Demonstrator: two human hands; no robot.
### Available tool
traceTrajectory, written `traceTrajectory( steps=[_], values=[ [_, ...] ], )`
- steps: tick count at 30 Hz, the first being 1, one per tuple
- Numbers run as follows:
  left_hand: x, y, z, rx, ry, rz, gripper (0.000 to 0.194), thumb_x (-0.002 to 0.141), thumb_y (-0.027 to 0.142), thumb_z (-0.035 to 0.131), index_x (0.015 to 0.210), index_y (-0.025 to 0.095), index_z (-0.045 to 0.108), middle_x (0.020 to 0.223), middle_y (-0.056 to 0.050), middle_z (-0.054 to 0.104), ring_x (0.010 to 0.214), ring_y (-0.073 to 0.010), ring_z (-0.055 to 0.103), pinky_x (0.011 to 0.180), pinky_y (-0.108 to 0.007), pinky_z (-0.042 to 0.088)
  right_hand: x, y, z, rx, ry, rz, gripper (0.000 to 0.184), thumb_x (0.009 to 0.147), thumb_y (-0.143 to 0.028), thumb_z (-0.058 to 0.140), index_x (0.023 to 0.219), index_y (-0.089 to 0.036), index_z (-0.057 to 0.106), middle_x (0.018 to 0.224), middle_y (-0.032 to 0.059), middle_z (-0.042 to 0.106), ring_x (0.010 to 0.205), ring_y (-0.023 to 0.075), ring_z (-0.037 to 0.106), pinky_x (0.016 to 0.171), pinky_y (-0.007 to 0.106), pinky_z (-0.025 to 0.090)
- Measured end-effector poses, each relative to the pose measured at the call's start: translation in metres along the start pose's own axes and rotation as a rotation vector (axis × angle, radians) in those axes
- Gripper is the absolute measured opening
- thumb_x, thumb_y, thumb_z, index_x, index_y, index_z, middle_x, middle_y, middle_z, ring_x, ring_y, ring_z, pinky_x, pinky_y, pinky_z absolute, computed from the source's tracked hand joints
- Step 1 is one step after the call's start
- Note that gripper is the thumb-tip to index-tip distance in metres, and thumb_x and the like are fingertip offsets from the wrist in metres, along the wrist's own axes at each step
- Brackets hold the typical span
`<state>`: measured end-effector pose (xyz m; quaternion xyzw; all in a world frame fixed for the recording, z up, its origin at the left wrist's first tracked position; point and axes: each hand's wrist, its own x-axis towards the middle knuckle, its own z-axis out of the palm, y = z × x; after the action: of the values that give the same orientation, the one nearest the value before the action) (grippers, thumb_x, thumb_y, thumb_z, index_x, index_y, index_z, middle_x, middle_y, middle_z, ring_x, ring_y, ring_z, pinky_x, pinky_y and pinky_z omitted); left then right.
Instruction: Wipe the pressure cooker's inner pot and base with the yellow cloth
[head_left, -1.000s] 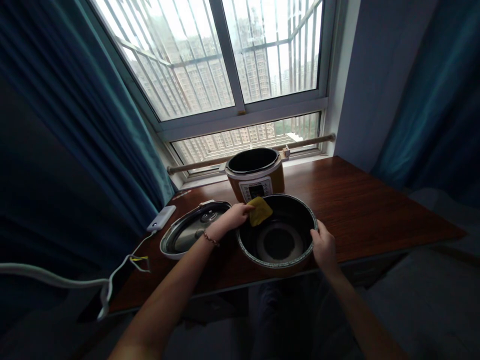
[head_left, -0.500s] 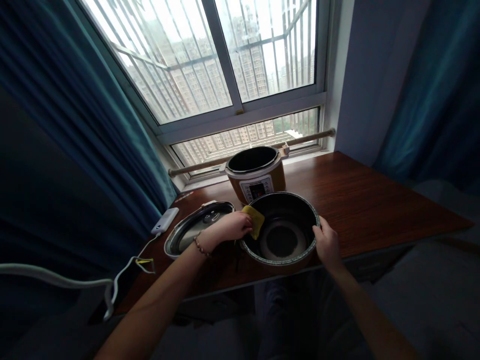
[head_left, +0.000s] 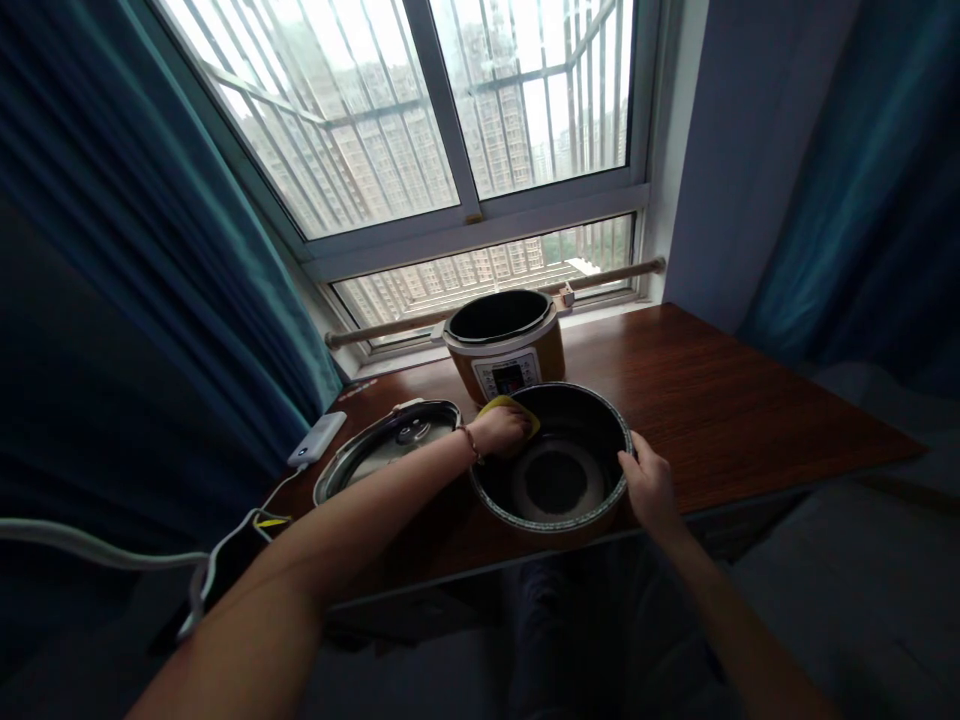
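Observation:
A dark inner pot with a speckled rim tilts toward me at the table's front edge. My right hand grips its rim on the right side, thumb on the inside. My left hand reaches over the left rim and is closed on a yellow cloth, which lies against the inner wall. Part of the cloth is hidden behind my fingers. Just behind the pot stands the cooker body, uncovered, with a control panel on its front. The lid lies left of the pot, partly covered by my left forearm.
The brown wooden table extends to the right. A white power bank with a cable sits at the left edge, and a thick white cord hangs beside it. A barred window and blue curtains stand behind.
My left hand has moved right, over the rim and deeper into the pot, with the yellow cloth along the wall. My right hand keeps its hold. The whole view has shifted slightly.

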<state>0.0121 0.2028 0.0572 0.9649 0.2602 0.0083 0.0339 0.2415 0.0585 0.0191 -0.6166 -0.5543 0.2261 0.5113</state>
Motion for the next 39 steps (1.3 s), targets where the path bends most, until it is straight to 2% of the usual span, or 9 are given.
traceTrajectory(
  steps=[7,10,14,18,22,26,29,34,39],
  values=[
    [0.022,-0.013,-0.006,0.007,-0.091,0.171,0.033,0.078,0.007,0.047,0.103,0.021,0.064,0.121,-0.003,0.059,0.123,-0.0131,0.043,0.109,-0.026,0.022,0.000,0.000,0.001,-0.011,0.002,0.024,0.031,0.079,-0.028,0.036,0.098,-0.016,0.057,0.079,0.0056,0.062,0.075,0.0198,0.056,0.071,0.028,0.041],
    [0.017,-0.013,-0.006,0.030,-0.108,0.150,0.033,0.077,0.005,0.047,0.100,0.020,0.065,0.120,-0.005,0.060,0.121,-0.0148,0.044,0.109,-0.028,0.021,-0.001,-0.003,0.002,0.003,0.011,0.041,0.033,0.078,-0.028,0.036,0.101,-0.015,0.057,0.080,0.0065,0.063,0.077,0.0205,0.057,0.072,0.028,0.041],
    [0.001,-0.005,-0.003,0.074,-0.152,0.063,0.025,0.073,0.006,0.050,0.089,0.016,0.068,0.109,-0.011,0.064,0.109,-0.0199,0.053,0.103,-0.031,0.030,-0.003,-0.006,0.005,0.038,0.050,0.078,0.034,0.078,-0.029,0.036,0.099,-0.015,0.058,0.080,0.0068,0.064,0.078,0.0211,0.058,0.072,0.028,0.042],
    [-0.016,0.010,-0.007,0.138,-0.252,-0.057,0.016,0.065,0.005,0.055,0.069,0.013,0.068,0.088,-0.014,0.068,0.089,-0.0237,0.060,0.089,-0.035,0.040,-0.003,-0.005,0.008,0.065,0.083,0.086,0.034,0.078,-0.029,0.036,0.100,-0.015,0.058,0.087,0.0081,0.065,0.083,0.0219,0.059,0.075,0.029,0.042],
    [-0.029,0.028,-0.019,0.184,-0.387,-0.149,0.013,0.063,0.006,0.057,0.055,0.014,0.064,0.069,-0.011,0.068,0.070,-0.0226,0.060,0.073,-0.033,0.044,-0.003,-0.004,0.010,0.072,0.105,0.094,0.036,0.077,-0.029,0.036,0.101,-0.014,0.058,0.089,0.0087,0.065,0.082,0.0216,0.058,0.074,0.030,0.042],
    [-0.037,0.052,-0.035,0.183,-0.490,-0.223,0.022,0.073,0.018,0.055,0.054,0.014,0.065,0.061,-0.011,0.066,0.060,-0.0204,0.057,0.063,-0.030,0.043,-0.003,-0.005,0.011,0.074,0.114,0.101,0.037,0.077,-0.028,0.036,0.102,-0.013,0.058,0.092,0.0096,0.065,0.084,0.0217,0.058,0.075,0.030,0.041],
    [-0.041,0.073,-0.047,0.143,-0.543,-0.252,0.042,0.085,0.036,0.041,0.062,0.013,0.068,0.059,-0.013,0.064,0.056,-0.0195,0.056,0.056,-0.028,0.040,-0.004,-0.007,0.010,0.066,0.116,0.100,0.036,0.077,-0.029,0.035,0.099,-0.013,0.059,0.089,0.0092,0.064,0.082,0.0216,0.057,0.075,0.030,0.041],
    [-0.044,0.104,-0.059,0.018,-0.602,-0.212,0.060,0.090,0.045,0.022,0.069,0.013,0.069,0.061,-0.010,0.063,0.052,-0.0157,0.053,0.051,-0.025,0.035,-0.004,-0.007,0.010,0.064,0.120,0.099,0.033,0.076,-0.029,0.035,0.095,-0.015,0.058,0.084,0.0075,0.063,0.078,0.0209,0.056,0.071,0.029,0.041],
    [-0.036,0.121,-0.061,-0.375,-0.662,-0.179,0.064,0.089,0.052,0.019,0.072,0.012,0.066,0.061,-0.004,0.057,0.050,-0.0117,0.045,0.051,-0.023,0.034,-0.005,-0.006,0.012,0.078,0.128,0.110,0.034,0.076,-0.028,0.035,0.097,-0.015,0.058,0.087,0.0084,0.063,0.080,0.0213,0.057,0.073,0.030,0.041]
  ],
)
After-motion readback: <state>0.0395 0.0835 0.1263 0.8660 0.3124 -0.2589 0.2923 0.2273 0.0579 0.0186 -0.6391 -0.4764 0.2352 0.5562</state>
